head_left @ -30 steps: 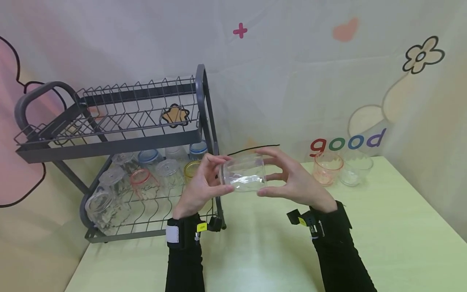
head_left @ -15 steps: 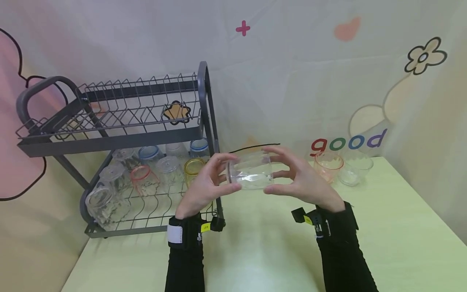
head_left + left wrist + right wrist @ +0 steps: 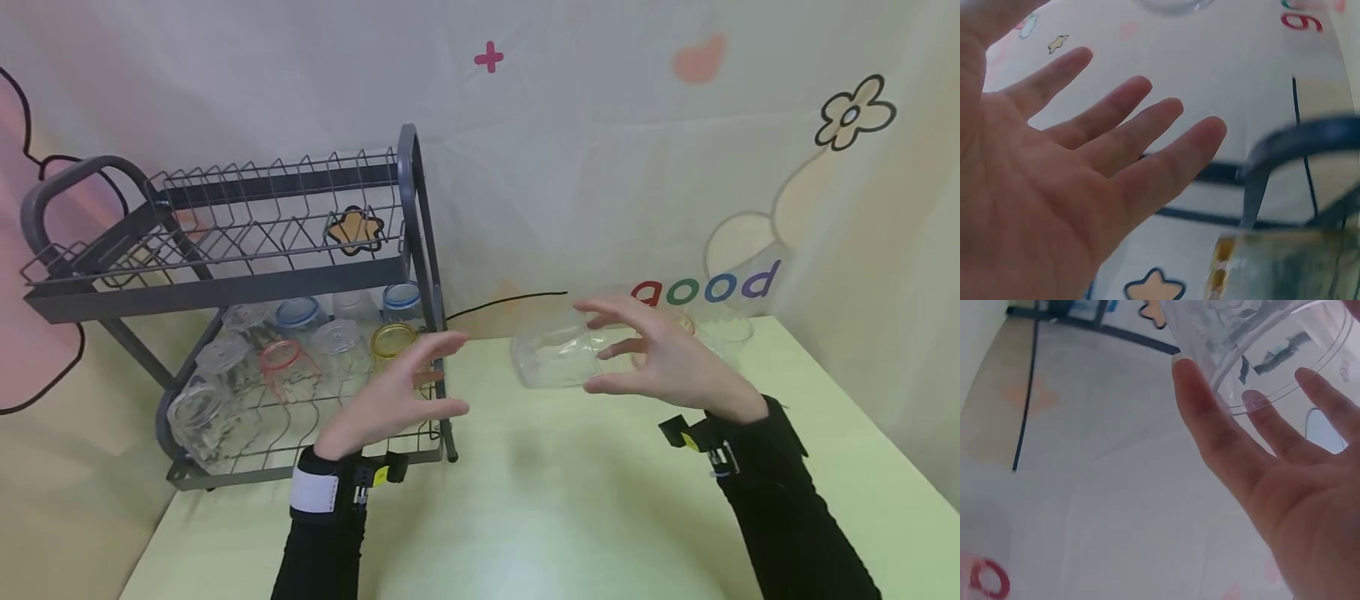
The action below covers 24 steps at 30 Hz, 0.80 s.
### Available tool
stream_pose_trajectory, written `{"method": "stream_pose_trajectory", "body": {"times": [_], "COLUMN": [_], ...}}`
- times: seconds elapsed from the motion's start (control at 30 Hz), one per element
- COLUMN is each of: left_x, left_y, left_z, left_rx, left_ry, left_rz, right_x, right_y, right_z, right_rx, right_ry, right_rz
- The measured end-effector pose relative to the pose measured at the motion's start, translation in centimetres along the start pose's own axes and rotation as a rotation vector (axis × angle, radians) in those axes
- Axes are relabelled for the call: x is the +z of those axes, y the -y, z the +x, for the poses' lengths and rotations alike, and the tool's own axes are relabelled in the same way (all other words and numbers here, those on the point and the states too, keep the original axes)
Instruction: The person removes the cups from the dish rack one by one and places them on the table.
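Because the clear cup [image 3: 558, 360] is transparent and lies on its side in the air, its outline is hard to trace in the head view; only its rim and a few glints read. Right hand [image 3: 660, 362] holds it by the base end, fingers [image 3: 1210, 419] spread and lightly curled round it, mouth pointing toward the left hand. It sits above the tabletop [image 3: 570, 500] near the back edge, right of the dish rack [image 3: 225, 292]. Behind the right hand an orange-tinted cup [image 3: 678, 321] and another clear one [image 3: 731, 329] are mostly covered (just slivers show by the back right corner). Left wrist view is largely filled by palm; the rack behind it is blurred. Rack's lower tier holds upturned cups [image 3: 300, 358], their number unclear through the wires.

Half a second ago both hands clasped the cup between them, in front of the rack's right post. Now the left hand [image 3: 397, 396] has let go, fingers straight and spread, holding nothing, hovering by the rack's front right corner. The cup has travelled right with the right hand alone.
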<state>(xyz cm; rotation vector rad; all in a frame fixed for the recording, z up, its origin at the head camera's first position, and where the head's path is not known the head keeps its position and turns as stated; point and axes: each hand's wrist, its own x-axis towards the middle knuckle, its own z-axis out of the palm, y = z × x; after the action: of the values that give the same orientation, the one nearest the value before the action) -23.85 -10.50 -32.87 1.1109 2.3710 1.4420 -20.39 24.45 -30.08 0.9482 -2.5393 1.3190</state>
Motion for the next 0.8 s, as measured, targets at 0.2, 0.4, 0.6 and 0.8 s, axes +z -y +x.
{"method": "stream_pose_trajectory", "body": {"times": [0.2,0.4,0.6,0.8], "left_x": [-2.9,-4.9,-7.7,-11.0], "left_y": [-0.4,0.2,-0.2,0.5], "left_z": [-2.0,-4.5,-6.3,-8.3], "left_rx": [-0.103,-0.193,-0.223,-0.370], "left_ry": [0.001,-0.007,-0.002,-0.023], "left_rz": [0.293,0.521,0.683,0.824], "right_x": [-3.1,-5.0,-5.7,-5.4], "right_y": [-1.5,-3.4,-5.2,-7.8], "right_z": [0.5,2.6,4.3,5.3], "right_rx": [0.070,0.147,0.203,0.248], "right_ry": [0.054,0.081,0.147,0.234], "right_rz": [-0.179,-0.307,-0.423,-0.530]}}
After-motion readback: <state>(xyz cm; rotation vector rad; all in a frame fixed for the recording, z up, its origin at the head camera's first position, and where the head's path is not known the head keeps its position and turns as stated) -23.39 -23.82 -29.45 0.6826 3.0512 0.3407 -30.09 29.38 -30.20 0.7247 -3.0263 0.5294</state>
